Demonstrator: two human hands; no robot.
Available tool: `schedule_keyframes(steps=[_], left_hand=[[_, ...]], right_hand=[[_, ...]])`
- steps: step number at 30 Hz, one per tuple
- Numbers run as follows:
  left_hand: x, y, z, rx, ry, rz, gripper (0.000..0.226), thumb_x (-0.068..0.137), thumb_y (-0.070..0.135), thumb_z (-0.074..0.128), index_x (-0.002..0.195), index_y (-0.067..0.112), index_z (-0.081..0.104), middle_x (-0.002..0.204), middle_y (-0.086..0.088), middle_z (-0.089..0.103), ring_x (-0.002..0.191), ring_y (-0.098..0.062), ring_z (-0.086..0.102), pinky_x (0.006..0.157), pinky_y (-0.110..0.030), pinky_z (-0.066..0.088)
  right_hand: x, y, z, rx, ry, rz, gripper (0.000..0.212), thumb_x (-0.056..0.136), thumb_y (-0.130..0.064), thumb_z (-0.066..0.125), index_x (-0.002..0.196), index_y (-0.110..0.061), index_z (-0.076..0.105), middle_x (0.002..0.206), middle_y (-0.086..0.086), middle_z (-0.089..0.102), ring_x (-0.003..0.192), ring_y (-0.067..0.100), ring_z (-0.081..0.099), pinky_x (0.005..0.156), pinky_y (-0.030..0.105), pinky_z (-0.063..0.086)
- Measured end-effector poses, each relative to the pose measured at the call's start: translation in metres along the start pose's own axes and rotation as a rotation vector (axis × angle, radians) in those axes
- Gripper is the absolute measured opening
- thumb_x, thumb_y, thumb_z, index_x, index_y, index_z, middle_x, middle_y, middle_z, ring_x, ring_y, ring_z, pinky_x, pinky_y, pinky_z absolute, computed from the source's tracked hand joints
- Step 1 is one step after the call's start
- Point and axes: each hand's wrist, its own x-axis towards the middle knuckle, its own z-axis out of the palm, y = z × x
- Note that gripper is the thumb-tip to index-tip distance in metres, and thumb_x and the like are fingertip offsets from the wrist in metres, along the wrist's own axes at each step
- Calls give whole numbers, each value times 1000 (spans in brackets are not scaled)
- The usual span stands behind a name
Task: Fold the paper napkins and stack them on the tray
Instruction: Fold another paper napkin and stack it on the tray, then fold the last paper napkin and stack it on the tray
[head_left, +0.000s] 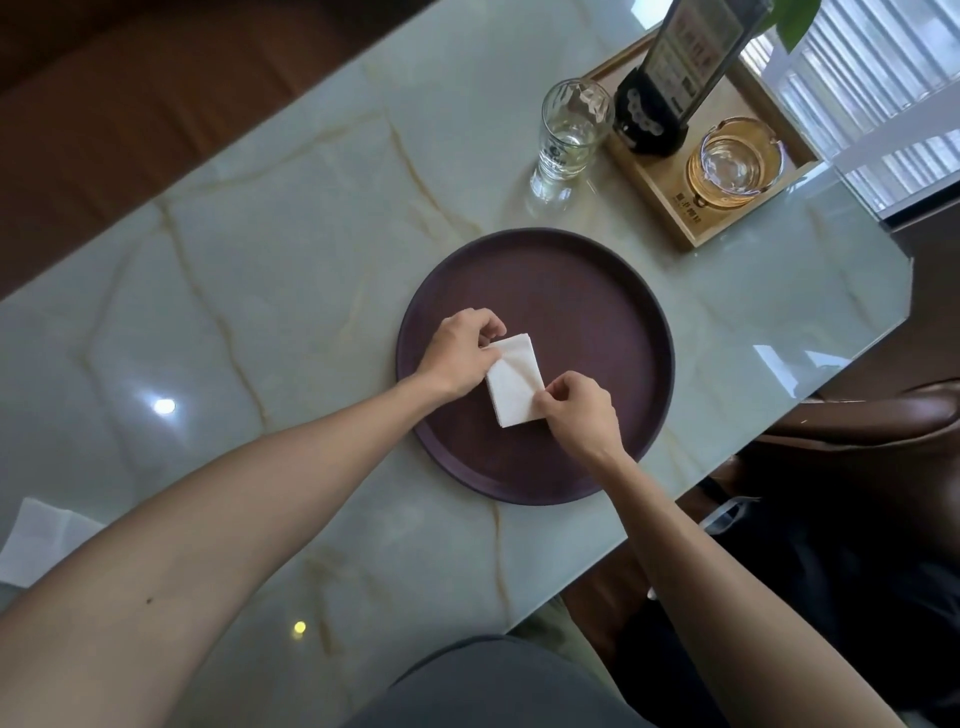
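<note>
1. The counter (270, 270), pale marble with tan veins, fills most of the view and runs slantwise from lower left to upper right.
2. A round dark purple tray (582, 322) lies on the counter near its right edge.
3. A wooden box tray (675, 208) stands at the far right corner, holding a dark menu stand (675, 78) and an amber glass ashtray (735, 163).
4. A clear drinking glass (569, 135) stands just beside the box tray, on its left.
5. An unfolded white napkin (36, 540) lies at the counter's left edge, partly hidden by the left forearm.
6. A stack of folded white napkins (514, 382) rests on the tray's left half.
7. The left hand (460, 353) pinches the stack's upper left edge: grip narrow, holding paper.
8. The right hand (579, 410) pinches the lower right edge, grip likewise closed on the paper.
</note>
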Motion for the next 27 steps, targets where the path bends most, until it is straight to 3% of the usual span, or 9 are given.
schedule_keyframes(steps=[3,8,12,20,23,27], left_hand=[[1,-2,4,3,19,-1,20,85,8,68,104,12,71,107,-5,67,93,-20,67,86,-33,56],[-8,-4,-2,-64,75,-29,19,88,14,71,107,15,71,106,-3,66,91,-15,64,81,-18,44],[-27,-13,-22,-143,122,-110,16,90,20,72,105,16,71,95,0,71,84,-12,63,76,-21,44],[-116,-73,-75,-220,117,-255,13,87,20,74,101,17,74,87,0,72,77,-13,63,73,-22,46],[-159,-102,-101,-267,165,-325,22,88,19,74,109,13,72,94,-2,72,87,-17,67,73,-21,45],[-215,-143,-137,-301,290,-383,46,87,26,78,129,12,65,128,-9,68,123,-21,63,90,-18,41]], right_hand=[[0,1,-1,-59,0,-1,12,88,-29,57,86,-20,64,86,-6,69,81,18,65,62,33,47],[-6,-3,-5,-125,44,-10,13,87,-33,58,86,-21,61,86,-5,68,80,21,65,68,35,49],[-17,-14,-9,-148,103,-58,14,90,-33,55,86,-20,60,84,-6,67,80,22,64,68,35,47],[-57,-91,27,-215,18,-377,20,94,-33,62,91,-14,61,87,1,66,88,27,63,74,40,50],[-73,-130,63,-364,-129,-511,25,93,-37,69,100,-14,63,98,3,70,99,29,65,74,35,44],[-103,-174,121,-464,-267,-597,57,91,-46,72,137,-15,58,136,10,64,124,29,61,100,35,47]])
